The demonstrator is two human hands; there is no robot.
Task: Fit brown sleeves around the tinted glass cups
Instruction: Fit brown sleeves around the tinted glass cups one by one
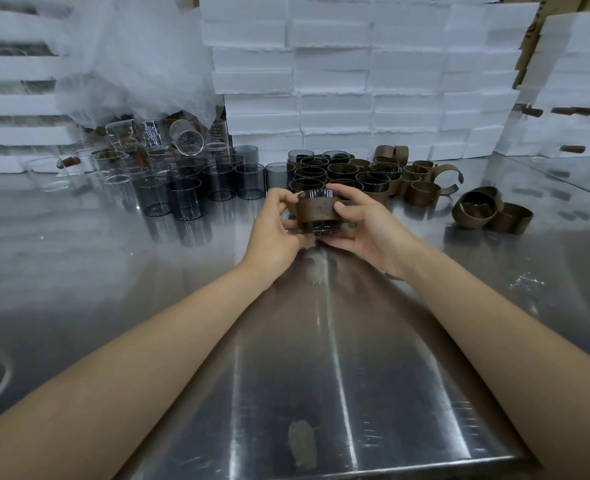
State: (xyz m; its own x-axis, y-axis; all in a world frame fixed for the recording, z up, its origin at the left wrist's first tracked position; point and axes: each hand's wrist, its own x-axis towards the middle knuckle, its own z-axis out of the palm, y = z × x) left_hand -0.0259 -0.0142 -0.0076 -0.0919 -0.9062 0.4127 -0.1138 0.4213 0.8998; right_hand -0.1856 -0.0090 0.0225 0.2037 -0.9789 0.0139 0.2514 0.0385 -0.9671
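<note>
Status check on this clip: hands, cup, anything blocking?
Left hand and right hand both gripping tinted cup. Brown sleeve around it. Nothing in the way.

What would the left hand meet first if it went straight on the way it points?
The left hand grips the sleeved cup together with the right hand. Beyond that, going forward and rightward, it would probably meet the cluster of sleeved cups behind first; depth is unclear.
</note>
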